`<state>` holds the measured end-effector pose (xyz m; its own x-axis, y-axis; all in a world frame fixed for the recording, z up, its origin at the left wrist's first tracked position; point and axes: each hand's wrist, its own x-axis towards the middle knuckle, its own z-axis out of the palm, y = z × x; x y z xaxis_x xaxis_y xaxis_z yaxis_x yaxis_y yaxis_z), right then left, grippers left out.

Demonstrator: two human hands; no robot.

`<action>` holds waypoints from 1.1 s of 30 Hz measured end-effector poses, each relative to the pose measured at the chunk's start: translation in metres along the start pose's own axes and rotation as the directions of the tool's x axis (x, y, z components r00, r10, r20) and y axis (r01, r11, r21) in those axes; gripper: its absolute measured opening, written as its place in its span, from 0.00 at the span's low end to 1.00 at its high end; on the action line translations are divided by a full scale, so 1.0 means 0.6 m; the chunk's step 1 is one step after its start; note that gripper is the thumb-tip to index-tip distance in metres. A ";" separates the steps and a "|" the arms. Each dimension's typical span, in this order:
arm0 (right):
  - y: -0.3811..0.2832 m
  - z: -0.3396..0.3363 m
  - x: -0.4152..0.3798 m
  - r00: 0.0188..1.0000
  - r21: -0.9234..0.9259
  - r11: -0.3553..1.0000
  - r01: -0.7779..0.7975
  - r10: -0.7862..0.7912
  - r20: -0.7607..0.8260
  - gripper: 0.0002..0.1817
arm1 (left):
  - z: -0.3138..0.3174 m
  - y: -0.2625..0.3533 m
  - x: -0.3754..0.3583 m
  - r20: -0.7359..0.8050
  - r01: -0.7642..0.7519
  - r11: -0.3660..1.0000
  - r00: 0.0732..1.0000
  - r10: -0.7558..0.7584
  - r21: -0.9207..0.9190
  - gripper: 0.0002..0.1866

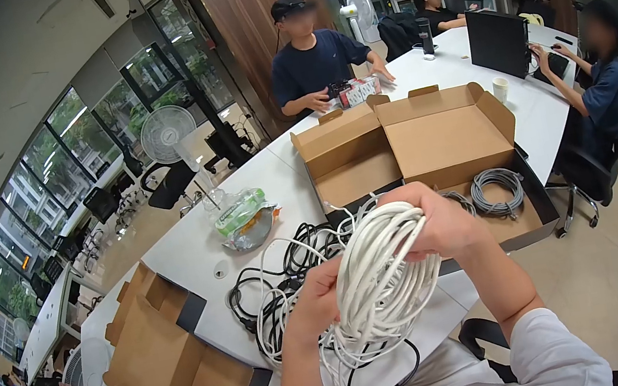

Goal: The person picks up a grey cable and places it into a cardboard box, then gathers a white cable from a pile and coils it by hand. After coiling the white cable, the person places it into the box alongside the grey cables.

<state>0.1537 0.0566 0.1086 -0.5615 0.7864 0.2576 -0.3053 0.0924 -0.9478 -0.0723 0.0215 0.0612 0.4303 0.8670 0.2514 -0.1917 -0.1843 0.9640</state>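
Note:
A thick coil of white cable point(381, 275) is held up over the table's near edge. My left hand point(315, 299) grips its left side, and my right hand point(438, 224) has its fingers wrapped round the upper right part. Behind and left of the coil, loose black cables point(241, 300) and white cables point(269, 316) lie tangled on the white table point(179, 253). A grey cable coil point(497, 193) rests in the open cardboard box point(447, 131) beyond my right hand.
Another open box point(149, 362) stands at the left. A green and silver bag point(245, 219) lies behind the cables. Across the table, a person point(319, 63) touches a small package point(357, 92). At the right, a person point(604, 83) sits by a black monitor point(498, 46).

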 end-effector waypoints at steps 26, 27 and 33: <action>0.087 -0.035 0.111 0.847 -0.031 0.986 0.166 -0.159 -0.507 0.07 | 0.022 -0.036 0.053 -0.342 -0.298 0.955 0.898 0.276 -0.013 0.56; 0.091 -0.032 0.114 0.839 -0.075 0.981 0.179 -0.192 -0.509 0.07 | 0.016 -0.043 0.053 -0.326 -0.325 0.946 0.892 0.314 0.023 0.57; 0.099 -0.015 0.127 0.852 -0.082 0.981 0.174 -0.191 -0.487 0.07 | -0.008 -0.047 0.053 -0.373 -0.328 0.938 0.862 0.344 0.109 0.50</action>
<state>0.0999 0.1275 0.0700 -0.0458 0.9499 0.3093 -0.3345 0.2772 -0.9007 -0.0575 0.0562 0.0417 -0.0243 0.8563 0.5160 -0.2253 -0.5075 0.8317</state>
